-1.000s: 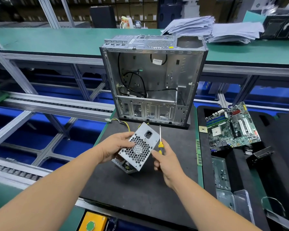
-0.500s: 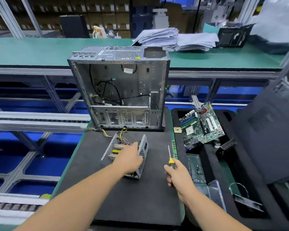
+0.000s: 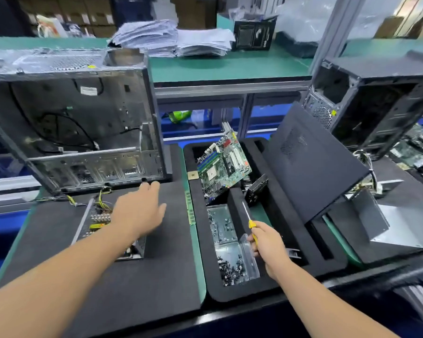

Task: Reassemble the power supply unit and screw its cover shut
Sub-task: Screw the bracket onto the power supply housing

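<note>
Hovering over the black mat (image 3: 137, 276), the left hand (image 3: 138, 211) has its fingers spread and relaxed, gripping nothing. The power supply unit (image 3: 93, 222) sits open on the mat right under that wrist, coloured wires poking out toward the empty PC case (image 3: 78, 132) beyond the fingertips. The right hand (image 3: 269, 245) is curled round a yellow-handled screwdriver (image 3: 249, 219), shaft pointing away from it, just over the screw tray (image 3: 226, 250). A motherboard (image 3: 222, 164) leans further past that hand.
</note>
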